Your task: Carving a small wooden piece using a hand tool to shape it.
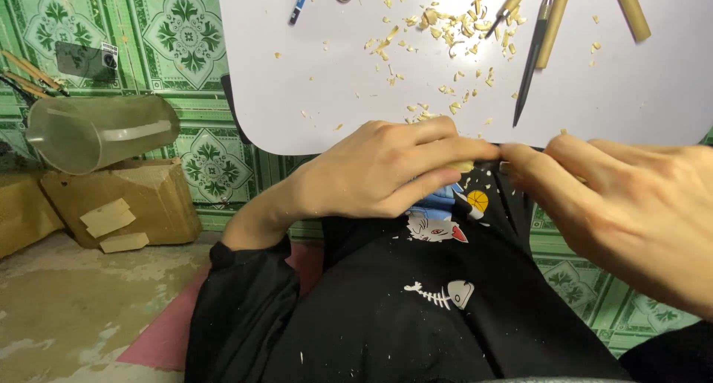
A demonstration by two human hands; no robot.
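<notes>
A green patterned tile wall (186,26) backs a white table (624,101) strewn with wood shavings (445,26) and carving tools (531,63). At its near edge, the left hand (379,171) curls closed around a small pale wood piece (462,166); the right hand (624,205) pinches its end, the grip partly hidden.

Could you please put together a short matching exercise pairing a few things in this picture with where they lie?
Things:
1. wood shavings
2. plastic jug
3. cardboard box
4. blue pen

Places:
A. on its side, left of the white table
B. top edge of the table, left of the shavings
C. scattered over the table top
D. on the floor under the jug

Pairs: 1-C, 2-A, 3-D, 4-B
</notes>
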